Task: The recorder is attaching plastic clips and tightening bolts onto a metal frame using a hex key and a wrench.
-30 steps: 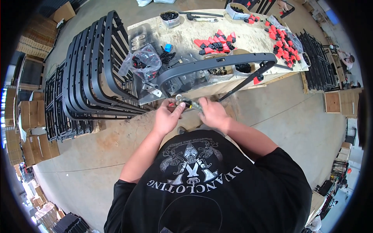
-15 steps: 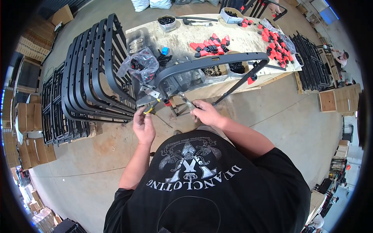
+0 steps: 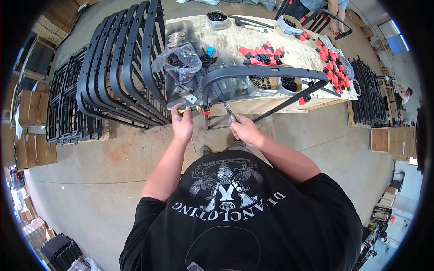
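My left hand [image 3: 181, 124] is closed on a yellow-and-black-handled screwdriver [image 3: 195, 108]. The tool's far end is beside a red-and-black fitting [image 3: 206, 111] at the lower left end of a dark grey bent metal frame [image 3: 271, 71]. In my right hand [image 3: 246, 129], fingers wrapped round, is a metal wrench [image 3: 229, 112], its silver head pointing up and away from me, apart from the fitting. The frame rests against the near side of the workbench [image 3: 226, 38]. My fingers hide parts of both tools.
Several similar frames [image 3: 117, 63] stand stacked at the left. On the bench lie red-and-black fittings [image 3: 264, 55], a plastic bag [image 3: 181, 63], metal plates [image 3: 185, 94] and boxes of small black parts [image 3: 264, 84]. Another person's hands [image 3: 337, 20] work at the far right.
My left hand has moved the screwdriver from below the fitting up beside it, turning it nearly level. My right hand has shifted slightly with the wrench. The whole view has also shifted.
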Tool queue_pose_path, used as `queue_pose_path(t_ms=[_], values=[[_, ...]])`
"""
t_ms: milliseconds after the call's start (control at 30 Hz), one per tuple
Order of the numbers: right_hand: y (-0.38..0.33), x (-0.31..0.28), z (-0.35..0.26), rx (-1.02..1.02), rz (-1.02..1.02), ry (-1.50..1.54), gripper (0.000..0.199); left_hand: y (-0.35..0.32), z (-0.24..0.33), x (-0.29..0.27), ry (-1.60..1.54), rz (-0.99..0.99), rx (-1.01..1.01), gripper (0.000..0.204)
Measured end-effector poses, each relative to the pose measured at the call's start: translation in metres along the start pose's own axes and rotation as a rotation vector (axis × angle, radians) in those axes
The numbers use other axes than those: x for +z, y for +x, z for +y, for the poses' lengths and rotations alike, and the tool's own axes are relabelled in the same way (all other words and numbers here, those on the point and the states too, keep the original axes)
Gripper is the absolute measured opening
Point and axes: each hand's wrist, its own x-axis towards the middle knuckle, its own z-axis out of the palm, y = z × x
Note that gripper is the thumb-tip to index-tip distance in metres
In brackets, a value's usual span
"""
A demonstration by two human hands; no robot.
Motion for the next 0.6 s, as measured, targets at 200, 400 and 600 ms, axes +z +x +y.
queue_pose_path(t_ms=[200, 400, 600], values=[[-0.004, -0.015, 0.015, 0.009, 0.085, -0.012, 0.012, 0.006, -0.014, 0.005, -0.056, 0.003, -0.004, 0.019], [-0.011, -0.029, 0.029, 0.011, 0.125, -0.003, 0.013, 0.011, -0.017, 0.007, -0.082, 0.042, -0.016, 0.016], [-0.022, -0.039, 0.03, 0.067, 0.117, -0.018, 0.007, 0.011, -0.016, 0.001, -0.037, 0.007, -0.018, 0.017]])
